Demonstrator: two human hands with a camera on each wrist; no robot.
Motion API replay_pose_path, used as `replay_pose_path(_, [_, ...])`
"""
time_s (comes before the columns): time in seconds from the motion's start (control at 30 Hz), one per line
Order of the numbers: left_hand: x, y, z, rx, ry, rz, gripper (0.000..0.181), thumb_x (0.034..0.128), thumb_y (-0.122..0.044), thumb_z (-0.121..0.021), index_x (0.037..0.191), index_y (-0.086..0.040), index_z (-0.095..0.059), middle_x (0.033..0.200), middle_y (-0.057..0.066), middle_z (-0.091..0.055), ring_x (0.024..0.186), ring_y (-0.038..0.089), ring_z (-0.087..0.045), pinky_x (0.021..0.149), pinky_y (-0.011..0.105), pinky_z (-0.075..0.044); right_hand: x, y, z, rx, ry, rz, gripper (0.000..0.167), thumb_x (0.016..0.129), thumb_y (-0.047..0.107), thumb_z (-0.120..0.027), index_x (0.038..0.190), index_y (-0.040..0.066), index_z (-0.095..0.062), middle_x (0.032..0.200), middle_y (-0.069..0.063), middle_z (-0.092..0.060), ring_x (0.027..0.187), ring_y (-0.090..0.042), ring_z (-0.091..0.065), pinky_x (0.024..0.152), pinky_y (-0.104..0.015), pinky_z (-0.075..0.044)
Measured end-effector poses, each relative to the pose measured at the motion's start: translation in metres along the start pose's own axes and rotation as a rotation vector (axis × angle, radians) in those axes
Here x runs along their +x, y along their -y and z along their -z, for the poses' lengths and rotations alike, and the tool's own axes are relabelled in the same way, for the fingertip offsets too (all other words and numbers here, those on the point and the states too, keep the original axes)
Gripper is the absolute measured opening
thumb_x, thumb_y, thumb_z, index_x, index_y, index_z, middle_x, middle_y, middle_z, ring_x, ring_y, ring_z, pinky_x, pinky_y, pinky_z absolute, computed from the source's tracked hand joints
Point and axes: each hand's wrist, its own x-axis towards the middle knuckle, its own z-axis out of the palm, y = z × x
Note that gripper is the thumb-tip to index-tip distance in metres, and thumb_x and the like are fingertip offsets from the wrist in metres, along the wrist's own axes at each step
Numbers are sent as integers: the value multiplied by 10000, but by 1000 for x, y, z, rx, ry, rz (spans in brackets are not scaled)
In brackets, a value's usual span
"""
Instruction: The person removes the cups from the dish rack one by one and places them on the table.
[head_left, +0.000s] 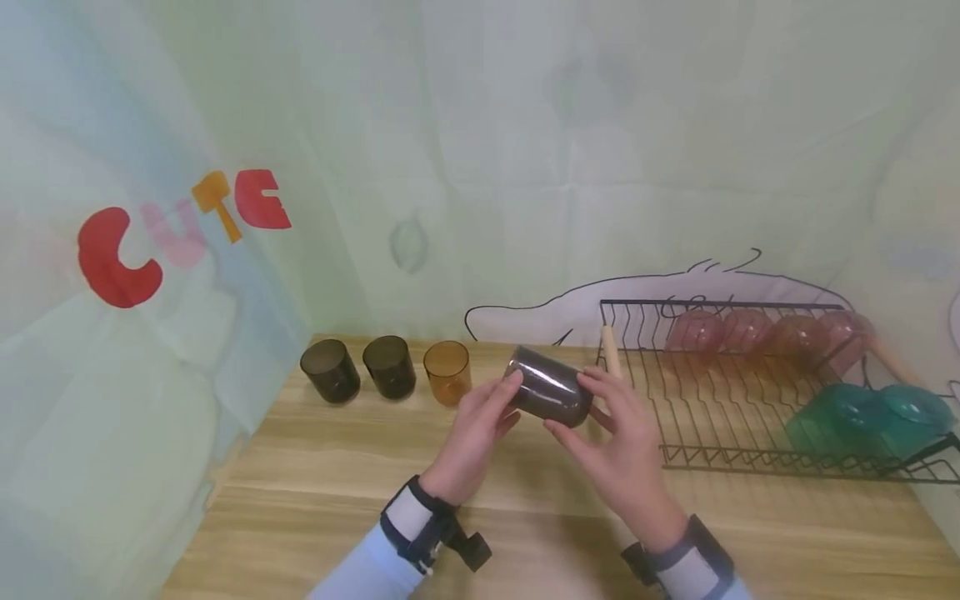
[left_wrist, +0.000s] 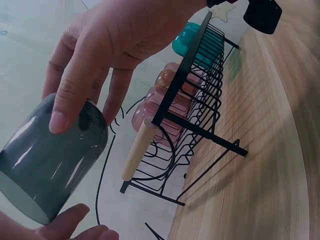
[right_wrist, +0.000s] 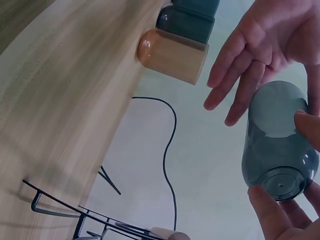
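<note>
– Left hand (head_left: 477,427) pinches the mouth end, right hand (head_left: 619,445) grips the base, of one dark glass (head_left: 551,387), tilted, held above the surface (head_left: 330,492), apparently short of its back edge.
– Failure mode?
– Slip, probably, if either hold slackens; or knocking the rack (head_left: 697,303) toward the right edge.
</note>
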Motion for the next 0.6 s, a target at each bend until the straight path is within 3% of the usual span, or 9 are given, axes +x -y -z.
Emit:
replay_pose_path(0.3, [4, -5, -4, -59, -11, 2, 574, 849, -514, -607, 1233, -92, -543, 1225, 90, -582, 1133, 203, -599, 1010, 391, -460, -1, -4, 0, -38, -10, 2, 661, 624, 218, -870, 1196, 82, -567, 1337, 14, -506, 1184, -166, -527, 794, -145, -524])
replay_pose_path(0.6, [5, -9, -6, -146, -43, -3, 646, 819, -409, -693, 1294, -53, -438, 1280, 115, -553, 1170, 239, -577, 936, 367, -511, 0, -5, 0, -10, 29, -25, 647, 618, 170, -871, 1176, 82, -556, 1316, 13, -520, 1170, -149, -535, 809, -180, -536])
